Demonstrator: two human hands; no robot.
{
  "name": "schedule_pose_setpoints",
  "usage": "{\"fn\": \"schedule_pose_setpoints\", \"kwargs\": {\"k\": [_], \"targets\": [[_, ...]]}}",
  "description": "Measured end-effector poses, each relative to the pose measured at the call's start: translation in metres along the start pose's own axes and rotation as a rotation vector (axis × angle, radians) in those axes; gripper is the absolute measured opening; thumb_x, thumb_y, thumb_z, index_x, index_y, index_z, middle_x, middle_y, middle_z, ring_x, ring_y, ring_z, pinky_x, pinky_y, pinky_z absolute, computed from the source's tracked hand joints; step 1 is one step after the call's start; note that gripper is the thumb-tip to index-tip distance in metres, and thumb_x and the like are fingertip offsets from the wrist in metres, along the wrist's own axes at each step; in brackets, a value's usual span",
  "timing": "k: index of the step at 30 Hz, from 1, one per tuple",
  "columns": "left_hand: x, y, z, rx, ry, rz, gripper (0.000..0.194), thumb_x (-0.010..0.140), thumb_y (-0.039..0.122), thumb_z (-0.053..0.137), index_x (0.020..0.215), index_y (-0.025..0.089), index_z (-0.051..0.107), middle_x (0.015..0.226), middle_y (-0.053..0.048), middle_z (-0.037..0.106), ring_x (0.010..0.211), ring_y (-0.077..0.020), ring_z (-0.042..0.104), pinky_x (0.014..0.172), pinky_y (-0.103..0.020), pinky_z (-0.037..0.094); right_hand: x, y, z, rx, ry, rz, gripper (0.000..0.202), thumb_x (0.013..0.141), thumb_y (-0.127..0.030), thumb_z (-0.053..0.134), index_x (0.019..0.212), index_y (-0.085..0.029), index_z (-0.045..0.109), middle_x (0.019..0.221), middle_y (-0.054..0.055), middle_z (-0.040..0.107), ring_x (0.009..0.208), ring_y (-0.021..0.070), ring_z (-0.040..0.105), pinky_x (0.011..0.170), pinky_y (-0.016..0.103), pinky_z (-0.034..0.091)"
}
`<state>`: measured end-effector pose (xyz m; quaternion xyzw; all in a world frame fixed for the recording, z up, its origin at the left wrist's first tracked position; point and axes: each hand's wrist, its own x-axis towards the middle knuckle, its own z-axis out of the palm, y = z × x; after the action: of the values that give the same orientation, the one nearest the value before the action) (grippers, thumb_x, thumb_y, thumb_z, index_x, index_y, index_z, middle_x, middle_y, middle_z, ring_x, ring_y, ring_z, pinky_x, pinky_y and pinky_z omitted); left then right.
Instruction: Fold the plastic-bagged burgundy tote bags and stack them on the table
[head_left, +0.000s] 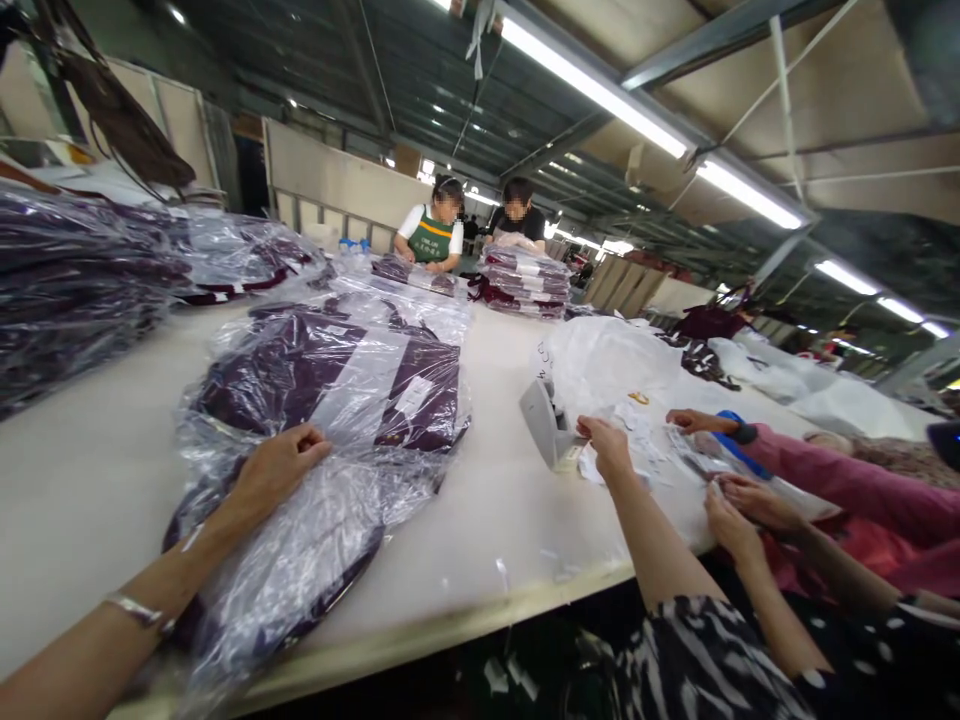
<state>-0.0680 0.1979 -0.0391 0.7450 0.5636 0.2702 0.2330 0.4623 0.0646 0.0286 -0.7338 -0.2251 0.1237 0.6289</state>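
Note:
Dark purple garments in clear plastic bags (pixel 420 375) lie on the white table, with a white label on the bag at the right. My left hand (pixel 281 470) rests on the plastic at the near side of the garment, fingers curled together; what they hold, if anything, is hidden. My right hand (pixel 606 447) is at a small grey-white box (pixel 544 425), its thumb and fingers pinched at the box's right edge. What is between those fingertips is too small to make out. White paper pieces (pixel 637 440) are scattered just right of the box.
Other people's hands (pixel 739 505) work close on the right, one sleeve pink. Stacked bagged garments (pixel 525 280) stand at the far side before two people. More bagged garments (pixel 67 285) pile at the left. A large white plastic bag (pixel 615 360) lies behind the box.

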Motion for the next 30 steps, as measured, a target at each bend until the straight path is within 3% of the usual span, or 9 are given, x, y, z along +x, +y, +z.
{"fn": "schedule_pose_setpoints", "kwargs": {"k": [4, 10, 13, 15, 18, 20, 23, 26, 30], "targets": [[0.001, -0.003, 0.001, -0.009, -0.01, -0.014, 0.037, 0.081, 0.055, 0.052, 0.086, 0.021, 0.067, 0.076, -0.002, 0.072, 0.073, -0.0227, 0.065, 0.066, -0.029, 0.038, -0.025, 0.015, -0.019, 0.023, 0.054, 0.139, 0.016, 0.065, -0.03, 0.074, 0.067, -0.018, 0.064, 0.059, 0.0, 0.067, 0.058, 0.0158, 0.063, 0.053, 0.025, 0.044], [0.001, -0.001, 0.001, -0.042, 0.006, -0.024, 0.033, 0.081, 0.051, 0.055, 0.085, 0.02, 0.067, 0.075, -0.001, 0.071, 0.072, -0.0209, 0.063, 0.065, -0.028, 0.037, -0.056, 0.045, -0.032, -0.03, -0.015, 0.299, 0.018, 0.058, -0.031, 0.074, 0.057, -0.02, 0.059, 0.056, 0.002, 0.065, 0.053, 0.0157, 0.06, 0.052, 0.027, 0.045], [-0.004, 0.002, 0.002, -0.08, 0.014, -0.02, 0.028, 0.082, 0.044, 0.056, 0.084, 0.019, 0.067, 0.076, -0.001, 0.07, 0.072, -0.0198, 0.063, 0.065, -0.027, 0.036, -0.066, 0.043, -0.04, -0.134, -0.044, 0.291, 0.019, 0.053, -0.03, 0.077, 0.054, -0.02, 0.061, 0.054, 0.003, 0.063, 0.053, 0.0157, 0.056, 0.051, 0.027, 0.043], [-0.005, 0.004, 0.002, -0.099, 0.029, -0.018, 0.022, 0.082, 0.039, 0.058, 0.082, 0.019, 0.068, 0.075, -0.001, 0.07, 0.071, -0.0189, 0.062, 0.064, -0.027, 0.035, -0.075, 0.029, -0.03, -0.186, -0.147, 0.243, 0.022, 0.053, -0.036, 0.08, 0.059, -0.019, 0.068, 0.06, 0.005, 0.067, 0.059, 0.0174, 0.059, 0.052, 0.027, 0.042], [-0.007, 0.005, 0.003, -0.119, 0.067, -0.034, 0.015, 0.081, 0.031, 0.061, 0.081, 0.019, 0.068, 0.075, -0.001, 0.071, 0.07, -0.0176, 0.062, 0.063, -0.027, 0.035, -0.109, -0.015, 0.022, -0.231, -0.609, -0.026, 0.035, 0.064, -0.05, 0.082, 0.074, -0.017, 0.075, 0.069, 0.004, 0.07, 0.066, 0.0169, 0.059, 0.061, 0.028, 0.046], [-0.008, 0.007, 0.004, -0.121, 0.091, -0.053, 0.012, 0.082, 0.028, 0.062, 0.081, 0.019, 0.069, 0.077, -0.001, 0.072, 0.07, -0.0172, 0.062, 0.064, -0.027, 0.035, -0.148, -0.054, 0.077, -0.297, -1.009, -0.256, 0.033, 0.076, -0.051, 0.078, 0.077, -0.018, 0.075, 0.073, 0.003, 0.071, 0.071, 0.0164, 0.06, 0.068, 0.027, 0.048], [-0.012, 0.01, 0.003, -0.093, 0.102, -0.063, 0.008, 0.083, 0.024, 0.063, 0.081, 0.019, 0.069, 0.08, -0.001, 0.073, 0.074, -0.0177, 0.064, 0.065, -0.027, 0.037, -0.207, -0.102, 0.17, -0.491, -1.523, -0.386, 0.029, 0.081, -0.047, 0.074, 0.084, -0.018, 0.077, 0.08, 0.002, 0.074, 0.077, 0.0166, 0.065, 0.069, 0.025, 0.048], [-0.014, 0.011, 0.003, -0.057, 0.098, -0.067, 0.006, 0.085, 0.023, 0.064, 0.082, 0.02, 0.067, 0.083, -0.002, 0.073, 0.078, -0.0191, 0.066, 0.066, -0.028, 0.038, -0.242, -0.12, 0.251, -0.904, -1.647, -0.684, 0.024, 0.086, -0.041, 0.068, 0.084, -0.018, 0.077, 0.078, 0.0, 0.074, 0.069, 0.0132, 0.064, 0.06, 0.021, 0.044], [-0.013, 0.012, 0.005, 0.008, 0.107, -0.113, 0.016, 0.087, 0.026, 0.066, 0.102, 0.022, 0.064, 0.093, -0.004, 0.074, 0.086, -0.0222, 0.069, 0.07, -0.029, 0.042, -0.252, -0.111, 0.32, -1.365, -1.526, -0.921, 0.014, 0.076, -0.03, 0.077, 0.067, -0.018, 0.075, 0.065, 0.001, 0.071, 0.065, 0.0172, 0.067, 0.058, 0.023, 0.044]]}}
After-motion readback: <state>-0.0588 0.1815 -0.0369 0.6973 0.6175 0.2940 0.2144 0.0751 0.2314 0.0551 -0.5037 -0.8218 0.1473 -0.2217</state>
